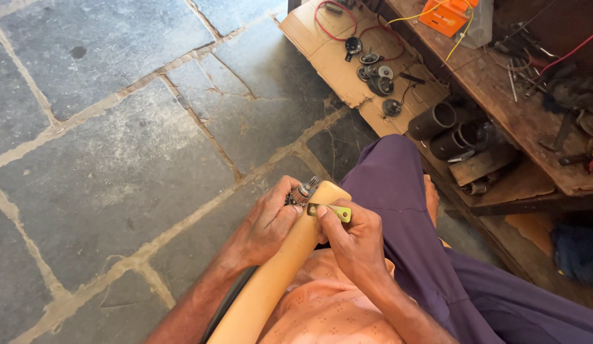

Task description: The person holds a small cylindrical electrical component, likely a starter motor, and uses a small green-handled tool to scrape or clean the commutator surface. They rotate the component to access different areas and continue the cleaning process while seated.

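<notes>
Seated person, head view looking down at lap; purple trousers (pixel 398 210) and a peach patterned cloth (pixel 322 306) fill the lower middle. A long cream-yellow curved plastic piece (pixel 277 280) runs from the 6 o'clock edge up to frame center, resting across the lap. Left hand (pixel 268 223) is wrapped around its upper end, fingers clenched on a small metal threaded part (pixel 303 191) at the tip. Right hand (pixel 354 239) sits just at 3 o'clock of the tip, thumb and fingers pinching a small flat wrench with a yellow-green handle (pixel 331 210), its head touching the metal part. Floor (pixel 118 146): large grey stone slabs with pale mortar joints, irregular, dusty, taking the whole left half. At 12 to 1 o'clock a flat sheet of cardboard (pixel 322 57) lies on the floor with several round black and silver disc parts (pixel 376 73) and a red wire (pixel 328 22) on it. At 2 o'clock two dark cylindrical tubes (pixel 446 130) lie on their sides beside a low wooden bench (pixel 500 89), worn and cluttered with tools, wires, and an orange box (pixel 446 16) at the top edge. Yellow wire trails from the box. Blue cloth lump (pixel 577 251) at 4 o'clock under the bench edge. Daylight, hard shadows.
</notes>
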